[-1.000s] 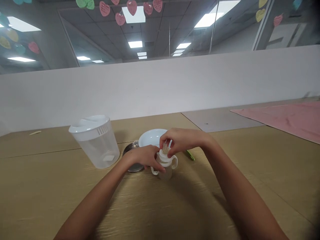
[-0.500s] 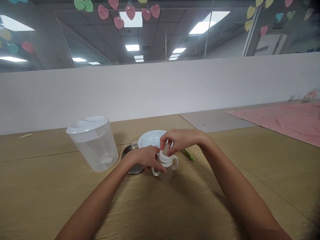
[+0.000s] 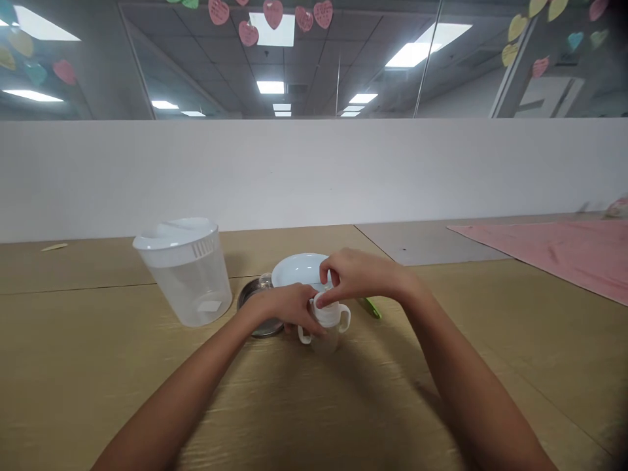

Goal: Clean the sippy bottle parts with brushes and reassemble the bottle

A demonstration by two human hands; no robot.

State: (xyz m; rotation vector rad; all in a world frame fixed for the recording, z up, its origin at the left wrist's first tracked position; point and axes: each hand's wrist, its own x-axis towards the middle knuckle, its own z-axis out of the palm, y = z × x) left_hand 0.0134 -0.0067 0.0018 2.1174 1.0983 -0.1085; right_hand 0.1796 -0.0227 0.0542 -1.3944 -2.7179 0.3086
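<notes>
Bottle and grips on a table. The left hand [image 3: 294, 311] has its grip closed on a translucent baby bottle with a white collar and two white side handles [image 3: 328, 335]; the thumb lies across the front of the bottle, and the fingers pass behind the left handle. The right hand [image 3: 360, 276] comes from the right, its thumb laid on the white collar and its index finger curled above; whether this grip is clamped on the small clear tip at the top cannot be told, as the fingers largely cover it. The bottle is upright, well apart from the far edge of the brown-topped table [image 3: 275, 405].

Just left of the bottle, partly behind the left hand, lies a round grey metal dish [image 3: 267, 329], with a small clear rounded object [image 3: 265, 280] at its far rim. Behind the hands is a shiny white bowl [image 3: 299, 269]; to the right, a slim bright green object [image 3: 371, 308] is partly hidden by the right hand. Farther left stands a tall clear plastic container with a white rim [image 3: 189, 281]. A thin pale flat strip [image 3: 54, 247] lies near the table's far left corner. Toward the far right, a pink cloth [image 3: 564, 252] is spread beside a grey surface section [image 3: 417, 242]. A white wall [image 3: 294, 176] runs along the far edge.
</notes>
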